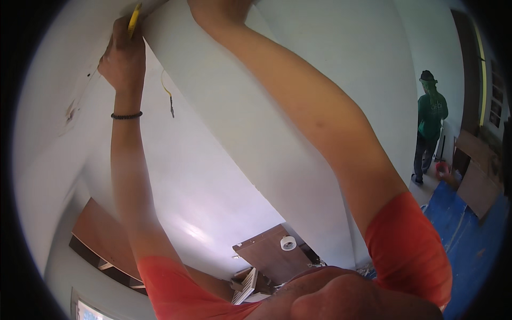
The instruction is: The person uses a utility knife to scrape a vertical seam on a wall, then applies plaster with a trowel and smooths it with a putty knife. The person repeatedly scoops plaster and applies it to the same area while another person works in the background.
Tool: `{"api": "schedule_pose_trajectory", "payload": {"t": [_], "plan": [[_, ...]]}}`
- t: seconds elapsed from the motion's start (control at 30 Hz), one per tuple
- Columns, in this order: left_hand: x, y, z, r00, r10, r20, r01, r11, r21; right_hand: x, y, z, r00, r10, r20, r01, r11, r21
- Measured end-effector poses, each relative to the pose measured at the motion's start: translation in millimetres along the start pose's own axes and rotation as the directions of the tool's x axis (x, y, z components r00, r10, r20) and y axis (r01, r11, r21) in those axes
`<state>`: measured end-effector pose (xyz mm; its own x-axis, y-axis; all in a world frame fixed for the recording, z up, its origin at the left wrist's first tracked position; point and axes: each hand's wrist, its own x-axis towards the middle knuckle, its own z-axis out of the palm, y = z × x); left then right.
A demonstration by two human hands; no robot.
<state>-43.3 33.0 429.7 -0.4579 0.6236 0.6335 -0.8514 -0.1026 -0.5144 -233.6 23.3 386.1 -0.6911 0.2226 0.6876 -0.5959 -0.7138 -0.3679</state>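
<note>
Raised high at the upper left, my left hand (124, 63) is closed around a slim yellow tool (135, 20). Its exact kind does not show. That hand is up against the white wall surface (48, 128), beside the edge of a long pale panel (224, 101). A dark beaded bracelet (127, 115) circles my left wrist. My right hand (221, 12) reaches up to the top of the picture at the panel; its fingers are cut off by the frame, so what they touch is hidden.
A yellow wire (167, 88) with a dark end hangs near my left forearm. Below are a brown board (266, 253) and a round white fitting (288, 243). At right, a person in green (431, 114) stands beyond a blue sheet (453, 224), near brown panels (478, 186) and a red bucket (442, 169).
</note>
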Motion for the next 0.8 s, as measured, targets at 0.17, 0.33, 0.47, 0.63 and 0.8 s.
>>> {"api": "schedule_pose_trajectory", "payload": {"t": [0.17, 0.33, 0.47, 0.63, 0.8], "plan": [[3.9, -4.1, 5.3, 0.999, 0.004, 0.037, -0.007, 0.997, 0.076, 4.5, 0.7, 0.7, 0.996, -0.066, -0.06, 0.075, 0.983, 0.17], [6.6, -0.5, 0.5, 0.997, -0.04, 0.067, 0.037, 0.998, 0.046, 13.3, 4.8, -3.9, 1.0, -0.001, 0.001, 0.001, 0.937, 0.348], [6.4, -5.7, 6.4, 0.998, -0.053, 0.025, 0.053, 0.999, -0.004, 15.4, 11.4, 1.3, 0.999, -0.031, 0.032, 0.019, 0.943, 0.332], [-0.4, -5.5, -3.3, 0.988, -0.122, 0.094, 0.117, 0.992, 0.049, 13.8, 20.5, 9.1, 0.993, -0.105, 0.048, 0.083, 0.94, 0.33], [-11.1, -10.2, -12.4, 0.993, -0.086, 0.08, 0.082, 0.995, 0.061, 15.4, 12.2, 11.5, 0.994, -0.045, 0.099, 0.013, 0.954, 0.299]]}}
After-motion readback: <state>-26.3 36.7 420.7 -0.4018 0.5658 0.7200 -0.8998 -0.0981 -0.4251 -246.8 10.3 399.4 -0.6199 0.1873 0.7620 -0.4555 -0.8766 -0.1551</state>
